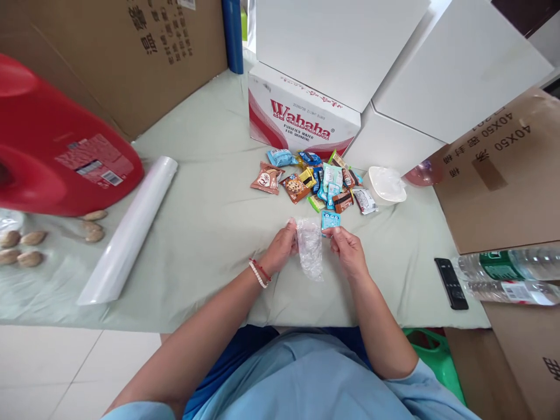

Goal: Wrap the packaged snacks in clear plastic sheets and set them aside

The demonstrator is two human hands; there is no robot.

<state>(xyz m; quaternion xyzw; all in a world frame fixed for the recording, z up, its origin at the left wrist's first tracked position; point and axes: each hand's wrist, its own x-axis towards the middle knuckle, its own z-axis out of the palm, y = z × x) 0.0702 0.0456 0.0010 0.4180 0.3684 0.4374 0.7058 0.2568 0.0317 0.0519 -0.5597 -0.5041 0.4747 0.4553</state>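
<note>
My left hand [283, 244] is closed on the edge of a clear plastic bag [310, 249], which hangs crumpled between my hands. My right hand [349, 251] pinches a small light-blue snack packet [330, 220] by its lower edge, just right of the bag's top. Beyond my hands lies a loose pile of wrapped snacks in several colours. A brown snack packet [266, 178] sits at the pile's left side, and a white-and-dark packet [364, 200] at its right. The bag's contents, if any, are hard to make out.
A white plastic bowl [387, 185] stands right of the pile, before white boxes and a Wahaha carton [301, 114]. At left are a plastic film roll [131, 227], a red jug [65, 140] and several brown nuts [30, 258]. A black remote [451, 283] and bottles [507, 265] lie at right.
</note>
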